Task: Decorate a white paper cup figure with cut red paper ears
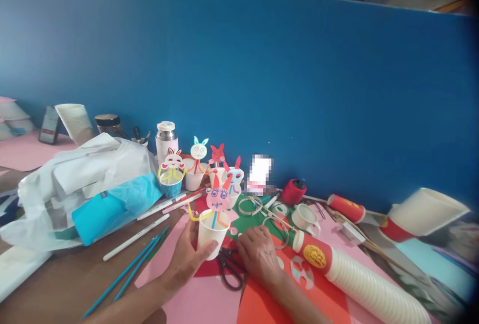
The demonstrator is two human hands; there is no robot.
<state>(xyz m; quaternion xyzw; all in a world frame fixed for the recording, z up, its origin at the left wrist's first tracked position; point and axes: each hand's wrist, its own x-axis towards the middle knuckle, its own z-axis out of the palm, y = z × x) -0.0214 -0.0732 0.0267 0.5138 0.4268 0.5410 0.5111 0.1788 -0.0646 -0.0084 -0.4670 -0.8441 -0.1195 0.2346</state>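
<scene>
My left hand [190, 251] is closed round a white paper cup [211, 232], held upright above the pink paper. A pink paper rabbit head [217, 198] with orange ears and drawn eyes rises from the cup, with a yellow strip arm at its left. My right hand [258, 251] lies on the orange-red paper [295, 299], fingers curled under; whatever they may hold is hidden. Between both hands lies a pair of black-handled scissors [230, 271]. Behind the held cup stand several similar cup rabbits, among them one in a blue cup [171, 184] and a green-eared one [198, 151].
A long stack of paper cups [370, 279] lies at right, near a white mug [305, 217] and red yarn [294, 193]. To the left are a plastic bag [90, 169], white pens [136, 237] and blue sticks [123, 276]. A blue partition [262, 75] closes the back.
</scene>
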